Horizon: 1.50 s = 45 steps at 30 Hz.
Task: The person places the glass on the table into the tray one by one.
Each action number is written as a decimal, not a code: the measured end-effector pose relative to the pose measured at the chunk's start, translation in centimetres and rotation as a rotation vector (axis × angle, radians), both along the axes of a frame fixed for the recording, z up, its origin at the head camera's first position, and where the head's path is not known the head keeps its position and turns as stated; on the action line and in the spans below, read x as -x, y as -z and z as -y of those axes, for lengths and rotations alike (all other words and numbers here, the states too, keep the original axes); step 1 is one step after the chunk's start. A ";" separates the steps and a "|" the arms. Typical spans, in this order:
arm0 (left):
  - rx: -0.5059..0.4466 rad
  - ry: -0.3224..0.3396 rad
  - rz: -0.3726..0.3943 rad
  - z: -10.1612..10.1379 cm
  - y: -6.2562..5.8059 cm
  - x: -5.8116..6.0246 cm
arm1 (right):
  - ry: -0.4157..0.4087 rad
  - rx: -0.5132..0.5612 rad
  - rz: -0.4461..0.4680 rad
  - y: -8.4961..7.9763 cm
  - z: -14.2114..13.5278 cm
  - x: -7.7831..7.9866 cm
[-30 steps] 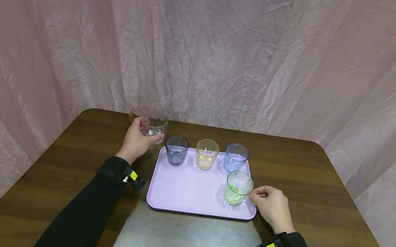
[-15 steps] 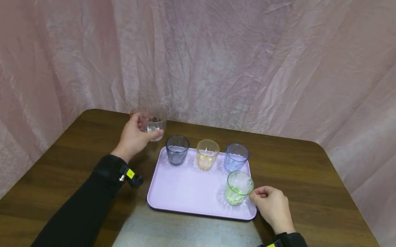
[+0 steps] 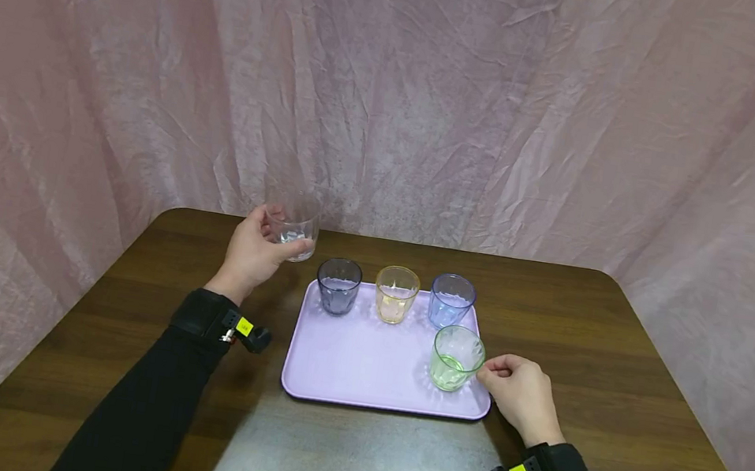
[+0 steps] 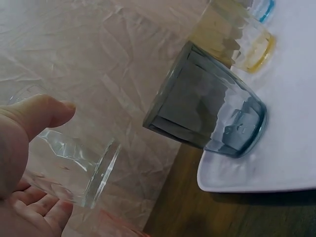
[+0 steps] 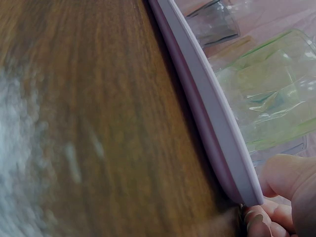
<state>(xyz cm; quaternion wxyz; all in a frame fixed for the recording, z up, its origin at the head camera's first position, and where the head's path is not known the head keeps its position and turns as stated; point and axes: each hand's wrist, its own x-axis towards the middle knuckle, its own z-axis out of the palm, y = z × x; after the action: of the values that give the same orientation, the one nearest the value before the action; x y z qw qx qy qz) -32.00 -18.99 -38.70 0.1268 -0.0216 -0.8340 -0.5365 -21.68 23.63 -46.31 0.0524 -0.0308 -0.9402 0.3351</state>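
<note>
In the head view, my left hand [image 3: 255, 251] holds a clear glass [image 3: 296, 230] at the back left, beyond the lilac tray [image 3: 360, 368]. The left wrist view shows the thumb on one side of this clear glass [image 4: 69, 160] and the fingers on the other. A grey glass [image 3: 338, 288], a yellow glass [image 3: 396, 295] and a blue glass [image 3: 451, 301] stand along the tray's back. The green glass [image 3: 456, 359] is upright near its right side. My right hand [image 3: 524, 394] pinches the tray's right rim, thumb above and fingers below in the right wrist view.
A reddish glass edge [image 4: 118, 224] shows low in the left wrist view, beyond the left hand. The tray lies on a brown wooden table [image 3: 614, 394]. A pink curtain [image 3: 396, 95] hangs behind the table's back edge.
My left hand has moved a little up and back to the left with the clear glass, which now overlaps the reddish glass. The right hand and the glasses on the tray stay put.
</note>
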 end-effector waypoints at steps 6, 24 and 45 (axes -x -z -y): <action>-0.021 0.029 -0.010 -0.2 -0.5 -0.3 | -0.006 0.003 -0.001 0.0 -0.1 0.0; -0.025 0.103 -0.031 -2.2 -2.2 -1.7 | -0.004 -0.004 -0.007 0.2 0.0 -0.1; -0.080 0.230 -0.058 -4.2 -3.0 -3.5 | -0.006 -0.019 -0.004 0.1 0.0 -0.1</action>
<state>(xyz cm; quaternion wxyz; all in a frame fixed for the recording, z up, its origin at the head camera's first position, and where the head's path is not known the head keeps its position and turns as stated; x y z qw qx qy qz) -28.46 -14.75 -35.66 0.0894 -0.1274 -0.7999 -0.5795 -21.60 23.64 -46.41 0.0537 -0.0270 -0.9433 0.3264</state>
